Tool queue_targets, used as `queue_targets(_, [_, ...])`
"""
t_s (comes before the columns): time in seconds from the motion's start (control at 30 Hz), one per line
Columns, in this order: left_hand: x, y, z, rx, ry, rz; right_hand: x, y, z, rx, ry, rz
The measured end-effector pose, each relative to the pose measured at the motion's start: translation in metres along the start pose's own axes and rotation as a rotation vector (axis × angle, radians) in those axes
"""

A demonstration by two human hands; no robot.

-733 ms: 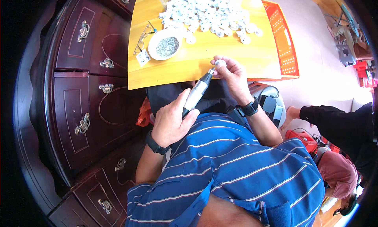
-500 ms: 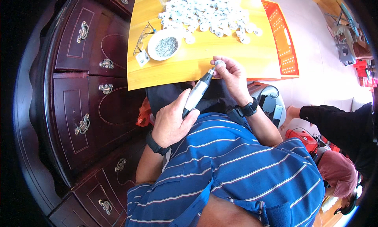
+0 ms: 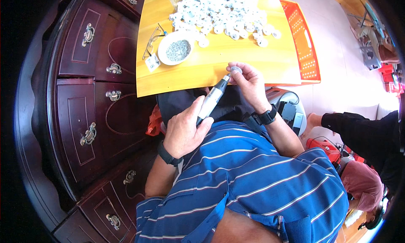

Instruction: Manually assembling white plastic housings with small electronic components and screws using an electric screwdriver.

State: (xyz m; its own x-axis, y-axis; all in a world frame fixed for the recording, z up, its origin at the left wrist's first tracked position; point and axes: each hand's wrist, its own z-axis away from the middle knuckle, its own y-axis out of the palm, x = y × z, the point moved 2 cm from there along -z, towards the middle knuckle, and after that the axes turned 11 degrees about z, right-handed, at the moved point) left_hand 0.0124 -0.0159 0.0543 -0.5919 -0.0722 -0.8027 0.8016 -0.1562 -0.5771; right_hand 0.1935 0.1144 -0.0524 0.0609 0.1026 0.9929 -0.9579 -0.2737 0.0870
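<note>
My left hand [image 3: 184,129] is wrapped round the grey barrel of a black-tipped electric screwdriver [image 3: 209,102], which slants up toward the right. In a pinch between thumb and fingers, my right hand [image 3: 249,83] holds a small round white plastic part [image 3: 235,69] just over the table's near edge. The screwdriver's tip meets the underside of this part or lies very close to it; my fingers partly hide the spot. A white bowl [image 3: 162,57] of small silvery screws [image 3: 178,50] stands on the yellow table [image 3: 202,76], left of my hands.
Many similar white parts [image 3: 219,15] are heaped at the table's far side. Eyeglasses [image 3: 152,40] and a small printed square [image 3: 152,63] lie by the bowl. An orange crate [image 3: 310,53] stands at the right, dark wooden drawers [image 3: 76,125] at the left. Other people sit at far right.
The white part has turned a little in my right fingers and now shows its flat round face. The screwdriver tip has shifted very slightly down and left.
</note>
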Motion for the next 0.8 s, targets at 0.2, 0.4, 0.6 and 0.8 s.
queue_targets(0.2, [-0.001,0.002,0.000,0.007,-0.050,0.018,0.002,-0.001,0.000,0.002,-0.031,0.086])
queue_targets(0.4, [0.004,0.006,-0.001,-0.003,0.014,-0.006,0.003,-0.003,0.001,-0.006,-0.028,0.141])
queue_targets(0.6, [0.005,0.007,-0.004,0.020,-0.010,0.088,-0.001,-0.006,-0.001,-0.003,-0.043,0.147])
queue_targets(0.8, [0.009,0.007,-0.005,0.062,-0.015,0.187,-0.002,-0.010,0.001,-0.011,-0.053,0.213])
